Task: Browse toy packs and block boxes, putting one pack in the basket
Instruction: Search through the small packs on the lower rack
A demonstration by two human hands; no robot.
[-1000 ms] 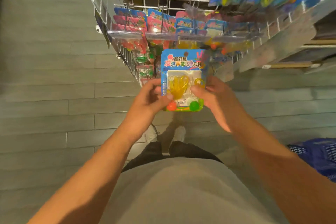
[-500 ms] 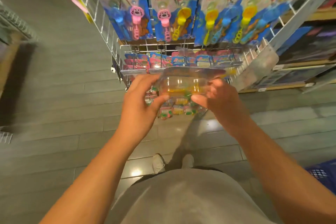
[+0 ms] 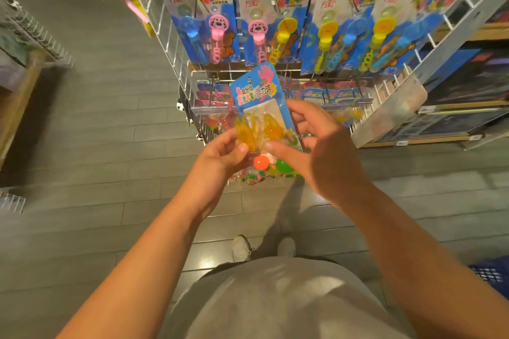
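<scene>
While both grip it, left hand, right hand, blue toy pack, Chinese lettering, blurred

Head-worn view, forward and downward.

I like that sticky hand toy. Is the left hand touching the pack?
Touching. The head view shows the left hand with its thumb pressed on the front of the toy pack.

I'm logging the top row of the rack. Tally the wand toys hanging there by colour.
Top row of the wire rack, wand toys:
Blue: 3
Pink: 2
Yellow: 3
Total: 8
</scene>
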